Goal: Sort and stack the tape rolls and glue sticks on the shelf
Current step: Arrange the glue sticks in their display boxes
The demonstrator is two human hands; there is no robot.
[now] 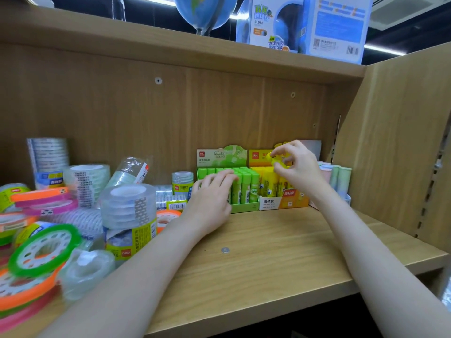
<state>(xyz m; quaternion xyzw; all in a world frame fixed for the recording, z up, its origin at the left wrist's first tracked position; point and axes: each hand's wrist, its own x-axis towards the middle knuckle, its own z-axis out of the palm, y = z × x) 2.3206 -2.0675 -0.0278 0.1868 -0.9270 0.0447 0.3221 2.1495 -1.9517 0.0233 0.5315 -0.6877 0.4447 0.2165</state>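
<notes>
Tape rolls piled at the shelf's front left corner, left hand flat and loose on the green glue sticks near the back, right hand pinching a yellow glue stick above the yellow box beside them.

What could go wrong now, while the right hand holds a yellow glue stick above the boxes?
The right hand only pinches the small yellow glue stick with its fingertips, so it may slip and fall among the yellow display box sticks. The left hand rests on the green glue sticks and could tip them. The leaning clear tape pack might roll down.
</notes>
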